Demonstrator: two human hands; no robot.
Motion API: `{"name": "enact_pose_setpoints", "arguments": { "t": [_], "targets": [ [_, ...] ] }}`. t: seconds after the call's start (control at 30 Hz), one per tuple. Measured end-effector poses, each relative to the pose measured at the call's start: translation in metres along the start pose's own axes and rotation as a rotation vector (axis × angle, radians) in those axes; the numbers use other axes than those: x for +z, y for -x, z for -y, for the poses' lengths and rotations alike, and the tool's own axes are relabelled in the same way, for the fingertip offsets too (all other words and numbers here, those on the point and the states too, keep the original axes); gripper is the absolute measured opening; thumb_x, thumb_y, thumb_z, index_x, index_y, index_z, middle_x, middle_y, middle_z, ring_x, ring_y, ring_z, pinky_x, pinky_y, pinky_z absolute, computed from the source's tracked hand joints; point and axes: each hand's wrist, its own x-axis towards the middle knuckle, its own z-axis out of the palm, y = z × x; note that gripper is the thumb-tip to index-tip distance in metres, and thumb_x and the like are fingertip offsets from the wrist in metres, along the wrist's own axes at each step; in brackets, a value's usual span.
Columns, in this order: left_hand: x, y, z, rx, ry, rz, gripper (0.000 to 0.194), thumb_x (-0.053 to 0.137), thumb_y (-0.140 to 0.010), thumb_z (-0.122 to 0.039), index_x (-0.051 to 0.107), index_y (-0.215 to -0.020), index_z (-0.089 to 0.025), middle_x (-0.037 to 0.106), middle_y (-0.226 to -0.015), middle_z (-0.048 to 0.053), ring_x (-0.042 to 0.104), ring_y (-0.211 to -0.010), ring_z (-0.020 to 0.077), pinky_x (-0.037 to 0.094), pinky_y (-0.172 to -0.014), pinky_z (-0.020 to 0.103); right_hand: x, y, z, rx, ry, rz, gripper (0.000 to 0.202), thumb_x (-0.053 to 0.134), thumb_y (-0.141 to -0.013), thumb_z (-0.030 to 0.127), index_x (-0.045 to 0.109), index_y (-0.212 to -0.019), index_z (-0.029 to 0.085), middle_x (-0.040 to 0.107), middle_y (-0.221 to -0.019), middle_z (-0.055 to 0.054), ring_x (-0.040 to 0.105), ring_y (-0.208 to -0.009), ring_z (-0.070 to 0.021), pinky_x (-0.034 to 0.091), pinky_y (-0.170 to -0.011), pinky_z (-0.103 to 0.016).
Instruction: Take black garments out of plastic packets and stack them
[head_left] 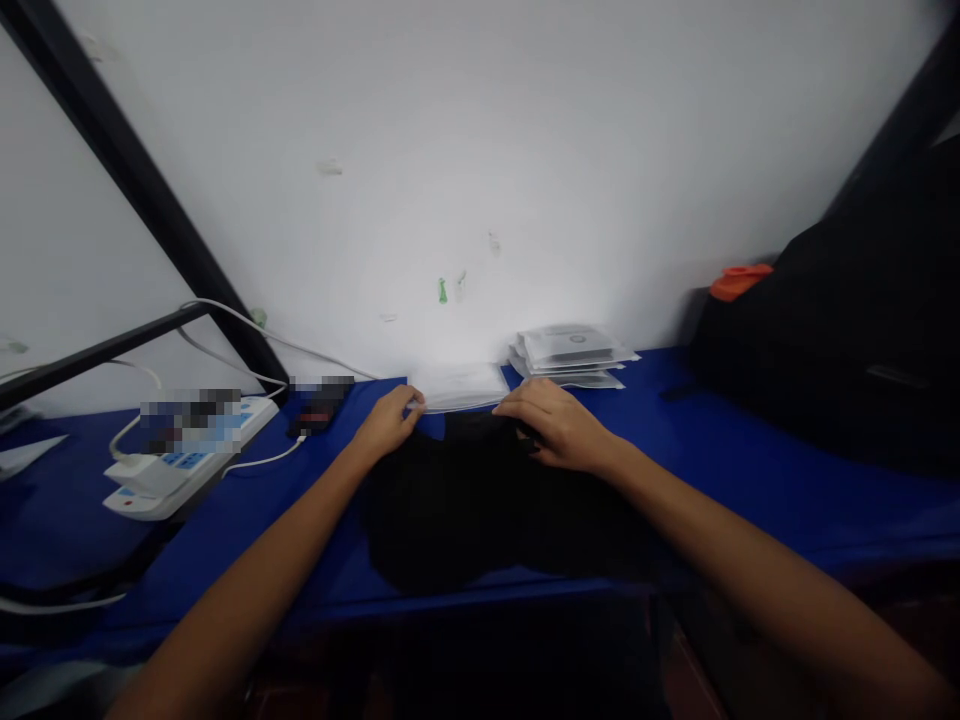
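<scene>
Head view, and the white wall (480, 150) fills most of it, with the blue table (750, 480) running right across below. A big black bag (847, 340) sits at the right with something orange (739, 281) on top. In the middle lies the black cloth (487, 510), spread on the table and hanging a little over the near edge. A power strip (184, 450) with white cables is off to the left, and a stack of clear packets (574, 352) rests by the wall, with a flat packet (461, 387) just behind the cloth. Both hands work the cloth's far edge: the left hand (390, 420) has fingers curled, pinching the left corner and touching the flat packet; the right hand (559, 425) lies palm down on the right corner, fingers bent over the fabric, though whether it grips or only presses I cannot tell. The risk, as I judge it: the overhanging cloth could slide off the near edge if the hands let go, and the left fingers may drag that flat packet along.
</scene>
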Motion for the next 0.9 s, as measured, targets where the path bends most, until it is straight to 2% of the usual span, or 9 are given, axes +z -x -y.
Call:
{"name": "enact_pose_setpoints", "arguments": {
  "t": [0.13,0.23,0.3,0.4,0.47,0.53,0.67,0.77,0.9],
  "targets": [
    [0.004,0.001,0.003,-0.032,-0.026,0.046,0.031,0.047,-0.091,-0.044,0.067,-0.092,-0.020,0.071,-0.095,0.010,0.066,-0.091,0.0267,0.052,-0.085,0.042,0.002,0.000,0.002,-0.025,0.019,0.106,0.046,0.047,-0.080,0.010,0.054,-0.126,0.014,0.065,-0.113,-0.014,0.056,-0.104,-0.0264,0.042,-0.089,-0.044],
    [0.000,0.002,-0.017,-0.071,-0.003,0.034,0.040,0.049,-0.091,-0.052,0.067,-0.105,-0.019,0.069,-0.113,0.012,0.061,-0.110,0.0311,0.046,-0.098,0.048,0.004,-0.001,0.004,-0.081,0.043,0.119,0.051,0.045,-0.080,0.008,0.053,-0.130,0.013,0.066,-0.117,-0.014,0.055,-0.109,-0.0266,0.042,-0.091,-0.044],
    [-0.005,0.003,-0.039,-0.068,0.171,0.071,0.049,0.052,-0.090,-0.056,0.062,-0.120,-0.019,0.063,-0.128,0.012,0.055,-0.121,0.0308,0.041,-0.106,0.047,0.006,-0.002,0.006,-0.122,0.046,0.116,0.052,0.042,-0.082,0.007,0.051,-0.134,0.012,0.066,-0.121,-0.014,0.055,-0.112,-0.0261,0.043,-0.091,-0.043],
    [-0.011,0.007,-0.073,0.043,0.572,0.274,0.073,0.060,-0.085,-0.060,0.042,-0.143,-0.020,0.047,-0.147,0.012,0.045,-0.133,0.0307,0.039,-0.110,0.044,0.010,-0.002,0.010,-0.165,0.037,0.093,0.048,0.037,-0.091,0.010,0.047,-0.138,0.014,0.064,-0.128,-0.013,0.054,-0.119,-0.0248,0.044,-0.093,-0.042],
    [-0.012,0.010,-0.088,0.072,0.685,0.370,0.086,0.070,-0.078,-0.057,0.034,-0.147,-0.021,0.040,-0.151,0.012,0.038,-0.139,0.0316,0.032,-0.115,0.045,0.011,-0.002,0.011,-0.190,0.019,0.068,0.046,0.034,-0.095,0.014,0.046,-0.140,0.013,0.062,-0.132,-0.014,0.052,-0.125,-0.0246,0.043,-0.097,-0.043],
    [-0.014,0.012,-0.096,0.059,0.732,0.408,0.088,0.077,-0.075,-0.050,0.034,-0.147,-0.024,0.039,-0.152,0.010,0.034,-0.141,0.0312,0.027,-0.118,0.045,0.011,-0.002,0.012,-0.202,-0.014,0.043,0.045,0.032,-0.098,0.019,0.045,-0.140,0.013,0.060,-0.133,-0.015,0.049,-0.129,-0.0250,0.042,-0.100,-0.044],
    [-0.023,0.012,-0.090,-0.029,0.927,0.404,0.079,0.076,-0.077,-0.041,0.037,-0.144,-0.025,0.043,-0.148,0.009,0.038,-0.138,0.0304,0.029,-0.115,0.044,0.001,-0.001,0.004,-0.122,-0.153,-0.003,0.046,0.035,-0.094,0.018,0.047,-0.139,0.017,0.059,-0.134,-0.015,0.051,-0.127,-0.0241,0.042,-0.100,-0.046],
    [-0.035,0.011,-0.079,-0.121,1.065,0.471,0.076,0.071,-0.080,-0.044,0.036,-0.144,-0.025,0.050,-0.139,0.011,0.049,-0.128,0.0306,0.039,-0.106,0.043,-0.010,0.001,-0.008,0.040,-0.286,0.011,0.041,0.044,-0.089,0.014,0.057,-0.127,0.023,0.068,-0.118,-0.009,0.061,-0.110,-0.0211,0.045,-0.094,-0.042],
    [-0.046,0.006,-0.071,-0.149,0.867,0.622,0.062,0.070,-0.080,-0.043,0.049,-0.135,-0.023,0.063,-0.113,0.007,0.060,-0.104,0.0244,0.046,-0.091,0.036,-0.020,0.005,-0.026,0.214,-0.425,0.200,0.036,0.051,-0.082,0.007,0.067,-0.111,0.023,0.071,-0.102,-0.004,0.064,-0.093,-0.0176,0.048,-0.085,-0.034]
  ]
}}
